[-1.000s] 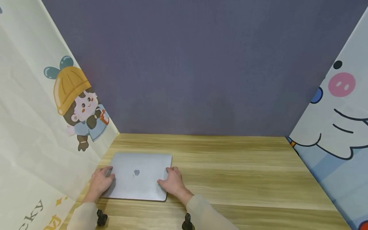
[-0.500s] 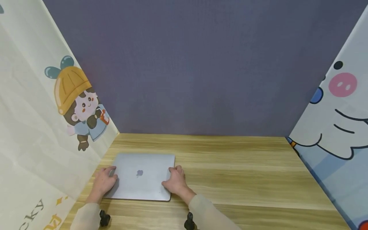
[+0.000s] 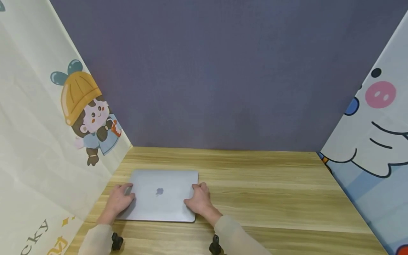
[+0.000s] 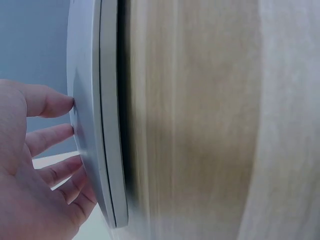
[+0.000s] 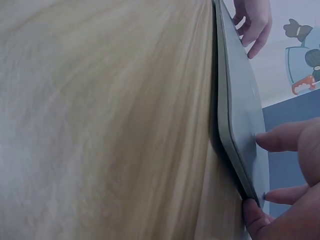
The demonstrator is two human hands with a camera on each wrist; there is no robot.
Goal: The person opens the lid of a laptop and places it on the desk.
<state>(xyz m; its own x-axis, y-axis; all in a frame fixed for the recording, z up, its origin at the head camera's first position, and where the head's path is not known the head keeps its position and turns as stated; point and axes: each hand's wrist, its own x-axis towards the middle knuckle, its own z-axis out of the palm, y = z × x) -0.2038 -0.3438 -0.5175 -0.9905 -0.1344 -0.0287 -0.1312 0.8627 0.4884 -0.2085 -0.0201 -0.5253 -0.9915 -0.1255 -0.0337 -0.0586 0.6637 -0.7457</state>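
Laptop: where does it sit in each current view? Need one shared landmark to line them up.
Head: closed laptop, lower picture, left of centre, lid up.
Left wrist: laptop, upright band left of centre, bottom end cut short of the frame's lower edge.
Right wrist: laptop, slanting band right of centre.
Landmark: left hand, at the laptop's left side; left edge in left wrist, top right in right wrist.

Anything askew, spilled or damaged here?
Nothing stands out: the closed laptop runs roughly parallel to the far edge of the table, the left hand and right hand at opposite sides; no spill or damage shows.
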